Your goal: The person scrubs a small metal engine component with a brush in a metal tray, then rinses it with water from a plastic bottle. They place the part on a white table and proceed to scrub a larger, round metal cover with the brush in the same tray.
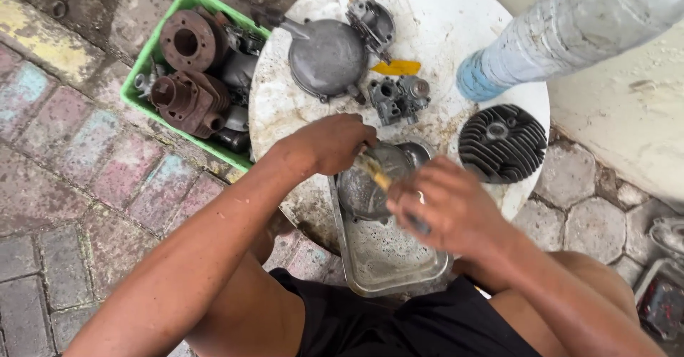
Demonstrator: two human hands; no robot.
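Observation:
My left hand [333, 143] grips the rim of a round grey metal engine cover [370, 186] and holds it over a shallow metal tray [388, 257] with cloudy liquid in it. My right hand [449, 204] is closed on a brush [376, 172] with a yellowish handle, whose tip lies against the cover. Both hands are blurred by motion. The tray rests at the near edge of a round white table [442, 22] stained with grease.
On the table lie a domed grey cover [328, 58], a carburettor body [397, 99], another small casting [374, 21], a yellow scrap [397, 67], a black finned cylinder head [502, 143] and a large plastic bottle [556, 33]. A green crate [139, 86] holds rusty cylinders.

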